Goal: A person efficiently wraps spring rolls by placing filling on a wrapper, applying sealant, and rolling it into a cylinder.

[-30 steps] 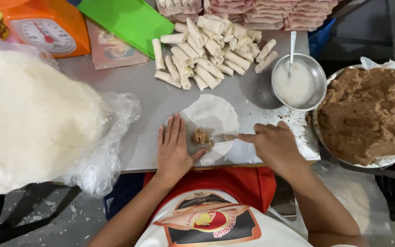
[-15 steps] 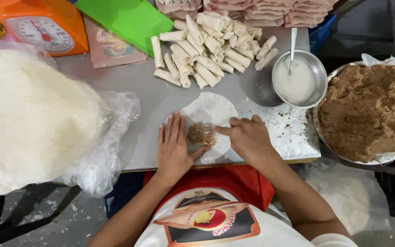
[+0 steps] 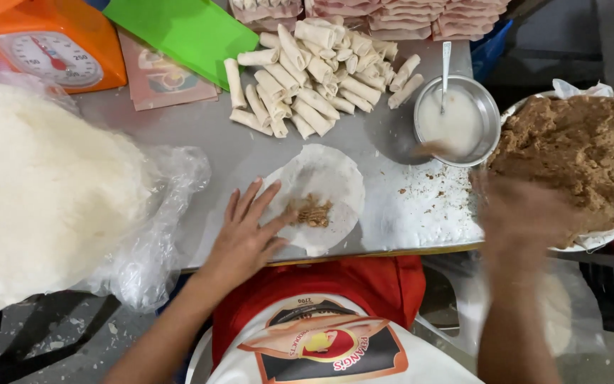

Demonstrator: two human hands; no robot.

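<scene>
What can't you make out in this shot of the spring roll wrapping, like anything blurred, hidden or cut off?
1. Right hand, head view: motion blur smears it, so whether its fingers hold anything is unclear.
2. Orange scale, head view: cut off by the top and left edges.
3. Pink stacks, head view: cropped by the top edge.
4. Wrapper, head view: the left hand covers its left edge.

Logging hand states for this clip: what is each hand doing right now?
Left hand: open, flat, pinning the round wrapper.
Right hand: motion-blurred near the brown filling; grip cannot be told.
</scene>
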